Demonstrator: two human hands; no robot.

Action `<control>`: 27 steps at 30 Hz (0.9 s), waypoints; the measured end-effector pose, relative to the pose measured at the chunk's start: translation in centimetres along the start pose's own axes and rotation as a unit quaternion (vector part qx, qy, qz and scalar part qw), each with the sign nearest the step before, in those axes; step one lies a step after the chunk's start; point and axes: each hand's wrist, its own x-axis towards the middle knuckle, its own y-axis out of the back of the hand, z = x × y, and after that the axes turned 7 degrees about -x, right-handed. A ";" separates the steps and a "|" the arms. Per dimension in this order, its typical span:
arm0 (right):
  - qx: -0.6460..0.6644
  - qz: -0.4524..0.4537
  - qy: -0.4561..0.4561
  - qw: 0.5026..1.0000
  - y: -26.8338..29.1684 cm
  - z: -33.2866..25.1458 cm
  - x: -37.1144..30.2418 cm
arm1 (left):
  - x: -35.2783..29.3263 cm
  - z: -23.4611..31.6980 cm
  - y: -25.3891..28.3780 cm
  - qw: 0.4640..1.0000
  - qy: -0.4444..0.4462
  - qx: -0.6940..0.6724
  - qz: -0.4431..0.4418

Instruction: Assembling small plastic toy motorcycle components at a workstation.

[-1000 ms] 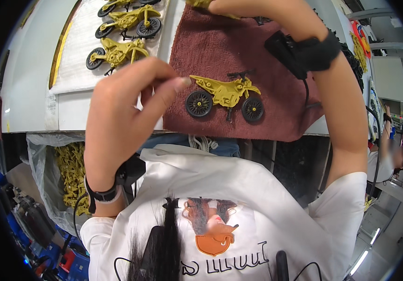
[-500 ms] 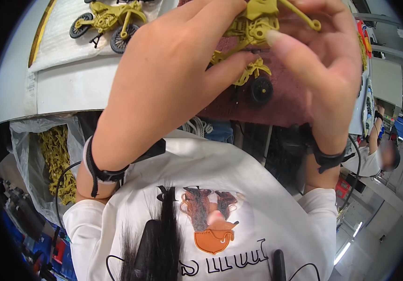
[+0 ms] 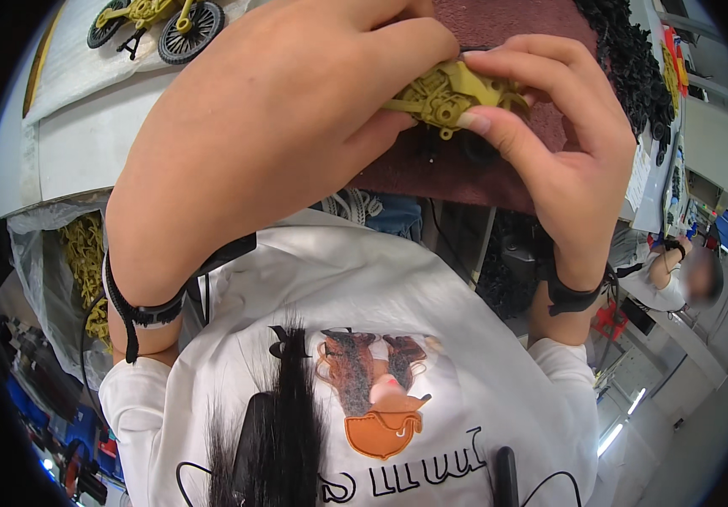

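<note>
Both hands hold a yellow plastic toy motorcycle body over a maroon cloth mat. My left hand is closed around its left end, with the back of the hand covering that part. Pinched between the thumb and fingers of my right hand is the body's right end. Beneath the toy, a dark round shape shows only partly on the mat.
An assembled yellow toy motorcycle with black wheels stands on a white foam sheet at the upper left. Below the table edge hangs a clear bag of yellow parts. Small black parts lie heaped at the far right. A co-worker is further right.
The toy body has come lower and turned; the yellow arm that stuck out to its right no longer shows. My right fingers have closed in on it. The black wheel below is now mostly hidden.
</note>
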 end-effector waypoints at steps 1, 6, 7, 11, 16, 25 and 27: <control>0.001 -0.001 0.000 1.000 -0.3 0.1 0.0 | 0.0 -0.2 -0.1 1.000 -0.011 0.003 0.004; -0.035 0.068 0.021 0.997 -1.7 0.9 -0.3 | 0.0 -0.9 -0.4 0.998 -0.028 0.060 -0.012; -0.032 0.066 0.021 0.997 -1.8 0.8 -0.4 | -0.1 -0.8 -0.3 0.998 0.000 0.058 -0.026; -0.026 0.092 -0.006 0.995 -2.4 0.7 -0.8 | -0.6 0.1 -2.2 0.997 0.054 0.042 0.035; -0.025 0.101 -0.006 0.995 -2.6 0.9 -1.1 | -0.8 0.7 -2.7 0.990 0.046 0.120 0.062; 0.016 0.141 -0.020 0.990 -2.9 1.4 -1.6 | -1.6 1.8 -4.4 0.981 0.132 0.092 0.107; -0.005 0.143 0.011 0.990 -2.8 1.6 -1.5 | -1.6 1.8 -4.4 0.981 0.132 0.091 0.108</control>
